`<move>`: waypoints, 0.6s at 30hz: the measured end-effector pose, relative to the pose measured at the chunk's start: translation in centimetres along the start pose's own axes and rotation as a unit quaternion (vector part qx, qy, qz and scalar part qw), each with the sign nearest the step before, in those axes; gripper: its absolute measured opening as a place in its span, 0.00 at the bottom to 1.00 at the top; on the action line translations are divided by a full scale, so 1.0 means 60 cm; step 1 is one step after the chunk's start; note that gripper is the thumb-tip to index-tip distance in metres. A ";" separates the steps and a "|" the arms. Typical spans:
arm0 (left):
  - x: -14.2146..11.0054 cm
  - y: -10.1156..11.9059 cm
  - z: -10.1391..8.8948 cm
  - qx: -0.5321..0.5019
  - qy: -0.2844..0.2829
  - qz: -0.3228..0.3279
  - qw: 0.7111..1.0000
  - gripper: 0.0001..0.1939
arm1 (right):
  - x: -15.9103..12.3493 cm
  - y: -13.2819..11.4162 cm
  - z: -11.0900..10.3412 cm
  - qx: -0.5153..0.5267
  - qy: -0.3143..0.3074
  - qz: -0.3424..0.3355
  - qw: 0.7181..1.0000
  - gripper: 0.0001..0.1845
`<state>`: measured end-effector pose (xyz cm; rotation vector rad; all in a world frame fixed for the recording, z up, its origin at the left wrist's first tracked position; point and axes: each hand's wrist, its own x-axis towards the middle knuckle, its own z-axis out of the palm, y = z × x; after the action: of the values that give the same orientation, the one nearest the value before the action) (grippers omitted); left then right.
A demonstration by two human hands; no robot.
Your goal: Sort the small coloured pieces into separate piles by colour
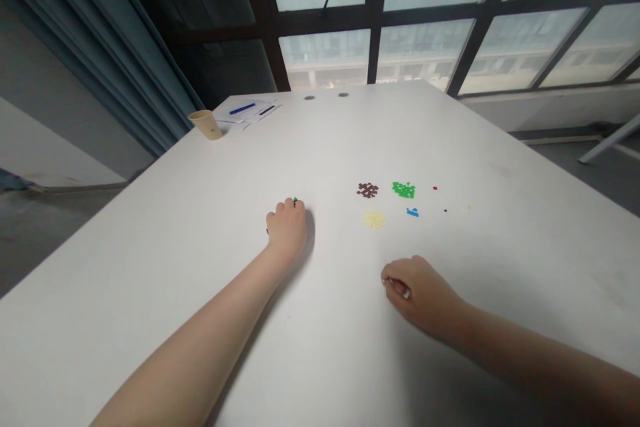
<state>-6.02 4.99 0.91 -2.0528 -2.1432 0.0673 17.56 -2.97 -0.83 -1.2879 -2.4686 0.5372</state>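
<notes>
- Table [340, 140]: white, broad, fills the frame from upper centre down; bears everything below.
- Papers [250, 121]: loose sheets, upper left of the frame, a blue pen [243, 109] lying on them.
- Left hand [287, 227]: centre, slightly left. Fingers curled narrow, down over the table; a green bit [295, 199] shows at the fingertips, a dark bit [267, 231] by its outer side. Pinched or merely covered, cannot tell.
- Right hand [420, 287]: lower right of centre, loosely curled, thumb and fingers drawn in. Contents, if any, unclear. Nearest the yellow pile.
- Cup [206, 125]: tan, upright, beside the papers.
- Green pile [404, 190], brown pile [368, 190], yellow pile [374, 219]: right of centre, small flat-looking pieces, massed close. Probably very light and fairly stiff, apt to scatter at a brush; best taken singly by opposite edges, fingertips only.
- Blue pieces [413, 212]: below the green pile, a few together; the longer one likely easiest by its ends.
- Red piece [435, 188], black piece [445, 211], yellow speck [469, 207]: farther right, well apart. Tiny; a light pinch should do.
</notes>
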 end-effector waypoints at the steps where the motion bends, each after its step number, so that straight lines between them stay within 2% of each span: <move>1: -0.001 0.000 0.001 0.009 -0.008 0.006 1.000 0.17 | 0.002 0.002 0.002 0.002 0.009 -0.008 1.000 0.09; 8: -0.001 0.005 0.003 0.024 -0.010 0.034 0.999 0.17 | 0.009 0.011 0.008 0.028 0.022 -0.041 0.999 0.08; 14: -0.001 0.004 0.009 0.033 0.001 0.035 0.999 0.17 | 0.009 0.022 0.007 0.054 0.018 -0.035 0.998 0.07; 18: 0.000 0.007 0.009 -0.040 0.023 0.053 0.998 0.15 | 0.009 0.018 0.005 0.068 0.017 -0.038 0.997 0.08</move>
<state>-5.67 5.06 0.34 -2.1895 -2.0401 -0.0509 17.93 -2.00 -1.54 -1.1364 -2.3971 0.6476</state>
